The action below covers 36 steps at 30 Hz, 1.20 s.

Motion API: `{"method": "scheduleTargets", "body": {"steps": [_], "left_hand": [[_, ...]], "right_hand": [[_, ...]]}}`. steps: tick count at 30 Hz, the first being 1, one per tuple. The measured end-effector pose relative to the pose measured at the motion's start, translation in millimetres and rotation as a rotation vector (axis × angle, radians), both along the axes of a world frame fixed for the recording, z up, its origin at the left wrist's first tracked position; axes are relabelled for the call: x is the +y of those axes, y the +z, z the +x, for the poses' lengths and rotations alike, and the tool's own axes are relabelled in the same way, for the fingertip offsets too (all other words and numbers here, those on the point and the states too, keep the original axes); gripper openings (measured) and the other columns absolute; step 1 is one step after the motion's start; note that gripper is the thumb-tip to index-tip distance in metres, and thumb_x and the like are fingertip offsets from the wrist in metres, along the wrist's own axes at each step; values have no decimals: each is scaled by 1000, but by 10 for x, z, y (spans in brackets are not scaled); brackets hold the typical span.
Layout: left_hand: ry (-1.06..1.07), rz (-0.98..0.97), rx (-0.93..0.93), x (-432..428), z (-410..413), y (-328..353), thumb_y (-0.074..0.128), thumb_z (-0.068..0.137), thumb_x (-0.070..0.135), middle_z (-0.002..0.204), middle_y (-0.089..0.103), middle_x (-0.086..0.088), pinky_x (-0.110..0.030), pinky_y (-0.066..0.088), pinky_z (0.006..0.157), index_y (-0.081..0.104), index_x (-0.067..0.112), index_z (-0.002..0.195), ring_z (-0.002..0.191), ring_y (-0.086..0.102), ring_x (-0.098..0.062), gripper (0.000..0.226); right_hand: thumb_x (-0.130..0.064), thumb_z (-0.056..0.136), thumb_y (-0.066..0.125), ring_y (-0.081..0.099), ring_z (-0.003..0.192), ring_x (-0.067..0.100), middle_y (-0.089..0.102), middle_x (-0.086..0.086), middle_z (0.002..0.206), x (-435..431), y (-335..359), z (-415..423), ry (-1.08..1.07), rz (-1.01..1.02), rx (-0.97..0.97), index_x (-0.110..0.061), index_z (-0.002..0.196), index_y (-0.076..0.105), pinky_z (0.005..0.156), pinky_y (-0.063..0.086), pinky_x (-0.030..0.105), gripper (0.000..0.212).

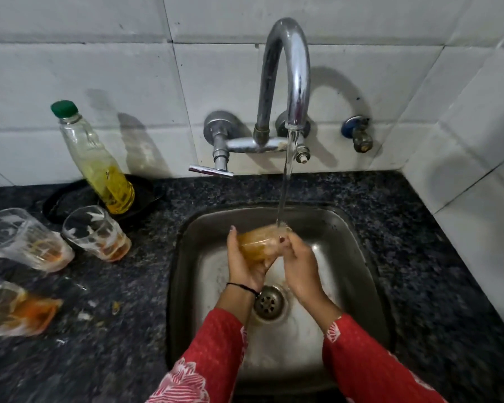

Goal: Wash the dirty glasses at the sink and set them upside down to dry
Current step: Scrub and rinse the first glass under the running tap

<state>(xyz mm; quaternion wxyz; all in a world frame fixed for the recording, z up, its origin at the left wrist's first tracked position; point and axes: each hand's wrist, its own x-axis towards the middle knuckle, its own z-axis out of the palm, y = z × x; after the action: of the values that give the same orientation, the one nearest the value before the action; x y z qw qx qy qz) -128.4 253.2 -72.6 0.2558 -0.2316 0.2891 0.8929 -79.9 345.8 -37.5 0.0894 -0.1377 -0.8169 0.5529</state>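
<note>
Over the steel sink basin [346, 245], the left hand [245, 264] cups a clear drinking glass holding amber liquid [259, 242] from below while the right hand [298, 261] grips its far end, seemingly the rim. Tap water from the curved chrome faucet [288, 71] strikes it. Left of the hands, three dirty orange-stained glasses [96, 232] stand on the dark speckled counter [122, 315], a green-capped bottle of yellow liquid [95, 158] behind.

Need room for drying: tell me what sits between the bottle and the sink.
In the head view, only bare dark counter lies between the bottle and the sink; the bottle's black tray edges toward it.
</note>
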Motion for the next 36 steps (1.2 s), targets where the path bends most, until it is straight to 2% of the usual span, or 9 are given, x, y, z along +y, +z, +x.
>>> {"method": "scheduleTargets", "body": {"steps": [5,8,11,16,20,25,27,33,36], "left_hand": [[-156,-140,188,30,-88,271,54,91,43,88,65,-7,-33,47,79,71,15,82,80,60,-18,34],[-387,-392,366,54,-93,453,48,96,30,101,69,-6,-28,48,80,75,14,88,86,62,-13,33],[-476,-330,326,-2,-50,541,52,91,25,109,66,-11,-31,48,78,68,9,111,88,62,-20,30],[-594,49,196,-329,68,418,52,87,38,135,51,-22,-42,50,93,60,8,126,110,56,-35,50],[-628,124,154,-462,167,398,61,84,35,126,58,-22,-32,59,69,63,11,123,83,69,-25,46],[-689,-824,522,-371,149,468,73,80,23,100,66,-8,-27,51,56,42,20,126,79,66,-23,56],[-600,-887,603,-329,156,511,76,77,24,99,66,-4,-26,53,59,45,25,120,81,68,-20,53],[-624,-6,249,-370,180,720,62,83,25,96,68,-12,-49,58,76,63,13,113,76,69,-28,32],[-670,-716,503,-271,166,628,72,78,24,98,65,-7,-45,59,75,51,19,115,82,67,-24,43]], "right_hand": [[-29,103,35,43,40,7,47,-5,43,57,-203,-64,-534,-1013,-212,-16,77,50,52,39,19,33],[-37,102,32,54,58,14,62,8,67,82,-280,-64,-494,-1221,-357,-10,105,63,70,45,28,41],[-36,103,30,63,85,22,67,16,104,136,-178,-130,-392,-1162,-350,-2,119,59,78,49,32,46],[-32,89,63,46,64,12,54,9,78,201,117,-339,-189,-928,-237,-11,81,60,64,39,24,22],[-9,95,49,41,49,5,50,1,64,175,351,-406,40,-527,-220,-13,67,57,50,34,17,30],[-15,91,61,54,52,7,59,3,60,126,495,-447,251,-137,-197,-13,68,62,58,46,20,24],[-15,91,62,56,54,7,62,2,63,133,518,-446,218,-217,-163,-9,71,66,60,49,21,21],[-27,87,65,48,49,14,55,3,59,193,542,-401,212,-615,-167,-15,66,66,47,39,27,24],[-21,85,69,50,44,4,56,-2,52,149,544,-428,221,-246,-209,-14,61,62,48,43,17,26]]}}
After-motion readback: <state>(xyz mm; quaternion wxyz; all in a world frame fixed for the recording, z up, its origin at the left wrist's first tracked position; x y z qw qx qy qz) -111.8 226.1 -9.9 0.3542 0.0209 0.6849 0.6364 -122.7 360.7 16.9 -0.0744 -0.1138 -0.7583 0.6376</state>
